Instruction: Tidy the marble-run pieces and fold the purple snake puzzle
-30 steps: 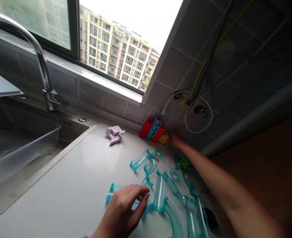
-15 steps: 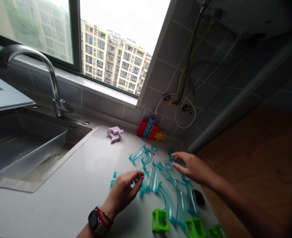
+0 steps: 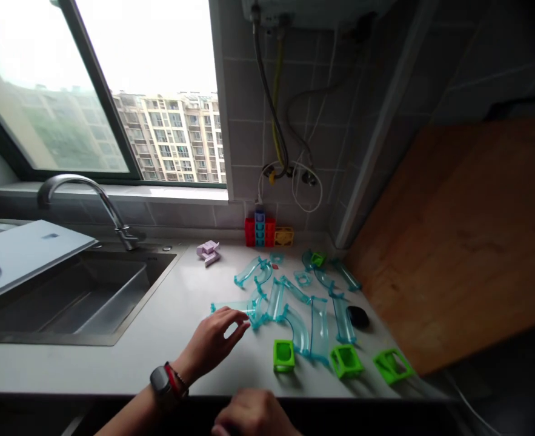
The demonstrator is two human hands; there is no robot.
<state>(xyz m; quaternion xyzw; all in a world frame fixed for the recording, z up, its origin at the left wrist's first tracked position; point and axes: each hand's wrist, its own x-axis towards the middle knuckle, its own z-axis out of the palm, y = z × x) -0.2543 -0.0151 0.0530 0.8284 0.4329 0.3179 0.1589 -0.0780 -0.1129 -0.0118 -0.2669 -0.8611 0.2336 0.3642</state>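
My left hand hovers over the counter beside the translucent teal track pieces, thumb and index finger apart with nothing between them. A flat teal piece lies just beyond its fingers. At the counter's front edge is my right hand, blurred and cut off by the frame, with curled fingers; whatever it may hold is hidden. Several green cube frames stand near: one green cube ahead of the right hand, another green cube and a tilted green block farther right.
Lilac blocks lie left of the tracks. Red blocks, a teal-blue column and a yellow block stand against the wall. A black object lies at right. The sink and faucet are left.
My right hand has left the teal pieces at right and come down to the front edge, its fingers now curled. My left hand stays near the tracks. The view has turned right and levelled.
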